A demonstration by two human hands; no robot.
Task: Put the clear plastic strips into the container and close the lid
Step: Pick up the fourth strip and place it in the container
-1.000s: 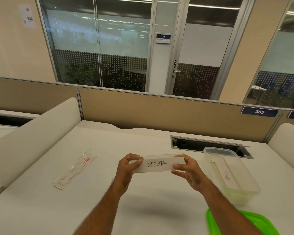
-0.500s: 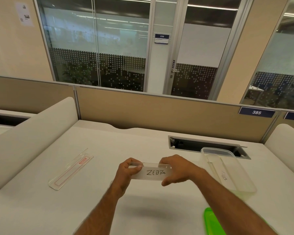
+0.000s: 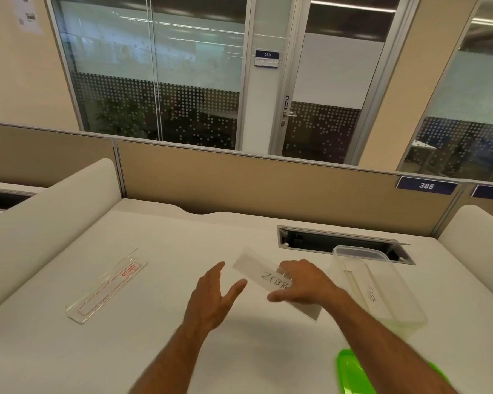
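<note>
Strip [image 3: 264, 275] marked ZEBRA held by right hand [image 3: 305, 282] alone.

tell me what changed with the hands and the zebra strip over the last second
The left hand let go of the clear plastic strip marked ZEBRA and now hangs open. The right hand alone holds it, swung diagonally toward the clear plastic container. The red-printed clear strip, the container and the green lid stayed put.

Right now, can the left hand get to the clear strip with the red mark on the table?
Probably yes. The left hand is open and empty, and only bare table lies between it and the strip to its left.
</note>
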